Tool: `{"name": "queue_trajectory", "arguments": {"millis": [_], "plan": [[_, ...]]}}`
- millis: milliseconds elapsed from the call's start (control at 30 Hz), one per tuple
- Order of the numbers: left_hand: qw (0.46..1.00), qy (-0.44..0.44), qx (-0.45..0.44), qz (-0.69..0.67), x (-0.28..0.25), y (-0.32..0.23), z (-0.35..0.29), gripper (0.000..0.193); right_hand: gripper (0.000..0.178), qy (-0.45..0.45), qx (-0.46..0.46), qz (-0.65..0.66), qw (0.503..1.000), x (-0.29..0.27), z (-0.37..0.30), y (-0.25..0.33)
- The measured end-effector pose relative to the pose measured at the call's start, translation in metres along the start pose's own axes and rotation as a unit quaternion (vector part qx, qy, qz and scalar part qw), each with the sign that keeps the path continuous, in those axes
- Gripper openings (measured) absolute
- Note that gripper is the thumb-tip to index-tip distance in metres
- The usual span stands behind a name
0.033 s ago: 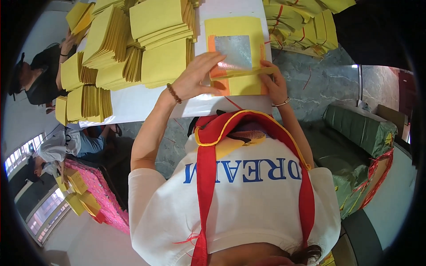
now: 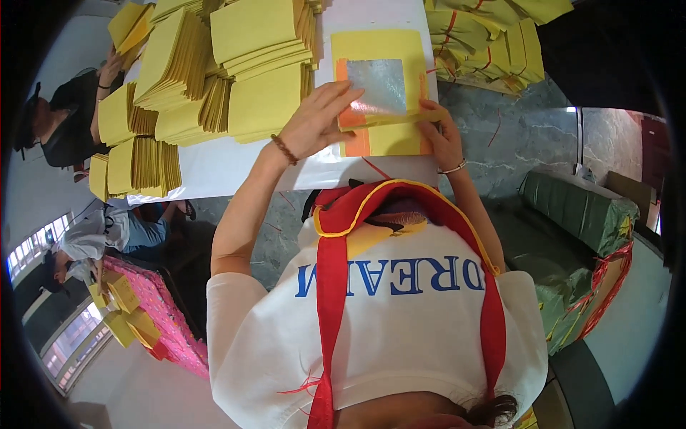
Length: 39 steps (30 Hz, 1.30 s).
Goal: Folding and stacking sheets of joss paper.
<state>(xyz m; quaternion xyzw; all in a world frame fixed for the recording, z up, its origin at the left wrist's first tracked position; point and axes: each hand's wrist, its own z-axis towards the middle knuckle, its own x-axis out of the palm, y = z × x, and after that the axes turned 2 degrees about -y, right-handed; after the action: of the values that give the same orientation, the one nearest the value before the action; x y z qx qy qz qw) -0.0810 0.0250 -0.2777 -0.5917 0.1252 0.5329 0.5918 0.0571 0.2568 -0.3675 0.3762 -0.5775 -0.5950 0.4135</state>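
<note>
A yellow paper sheet (image 2: pixel 376 44) lies in front of me, bearing a silver foil square (image 2: pixel 379 84) and orange strips down both sides. Its near part is lifted into a raised fold across the width. My right hand (image 2: pixel 443 139) pinches the right end of that fold between thumb and fingers. At the left side my left hand (image 2: pixel 314 120) has its fingers stretched toward the foil's edge and its thumb apart, near the fold's left end. Nothing shows gripped in the left hand.
Stacks of folded yellow paper (image 2: pixel 261 100) fill the left of the white table (image 2: pixel 286 171). Bundles tied with red string (image 2: pixel 493 57) lie at the right. A co-worker (image 2: pixel 68 118) handles paper at far left; another person (image 2: pixel 107 232) sits behind. Green-wrapped bales (image 2: pixel 572 207) stand at right.
My left hand has drawn slightly back to the left, and its thumb has moved up closer to its fingers. My right hand stays at the fold's right end.
</note>
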Motion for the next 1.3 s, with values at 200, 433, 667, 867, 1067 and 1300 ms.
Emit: {"name": "queue_trajectory", "arguments": {"millis": [200,433,667,867,1067,1300], "plan": [[0.99,-0.022,0.031,0.136,0.012,0.007,-0.004,0.042,0.034,-0.01,-0.16,-0.246,0.956,-0.009,0.004,0.023],[0.995,0.044,0.058,0.073,0.009,-0.021,-0.035,0.039,0.033,0.144,-0.283,-0.407,0.856,-0.01,-0.018,0.061],[0.989,-0.023,-0.133,-0.052,0.028,-0.017,-0.029,0.019,0.033,0.124,0.202,-0.269,0.933,-0.003,-0.012,0.053],[0.919,-0.071,-0.34,-0.187,0.043,-0.002,-0.013,0.025,0.048,-0.035,0.054,-0.068,0.996,0.015,-0.001,0.046],[0.905,-0.14,-0.323,-0.24,0.056,0.005,-0.019,0.032,0.042,0.0,0.07,-0.224,0.972,0.018,0.008,0.056],[0.898,-0.116,-0.35,-0.238,0.051,0.005,-0.009,0.058,0.041,-0.035,0.023,-0.232,0.972,0.022,0.015,0.043]]}}
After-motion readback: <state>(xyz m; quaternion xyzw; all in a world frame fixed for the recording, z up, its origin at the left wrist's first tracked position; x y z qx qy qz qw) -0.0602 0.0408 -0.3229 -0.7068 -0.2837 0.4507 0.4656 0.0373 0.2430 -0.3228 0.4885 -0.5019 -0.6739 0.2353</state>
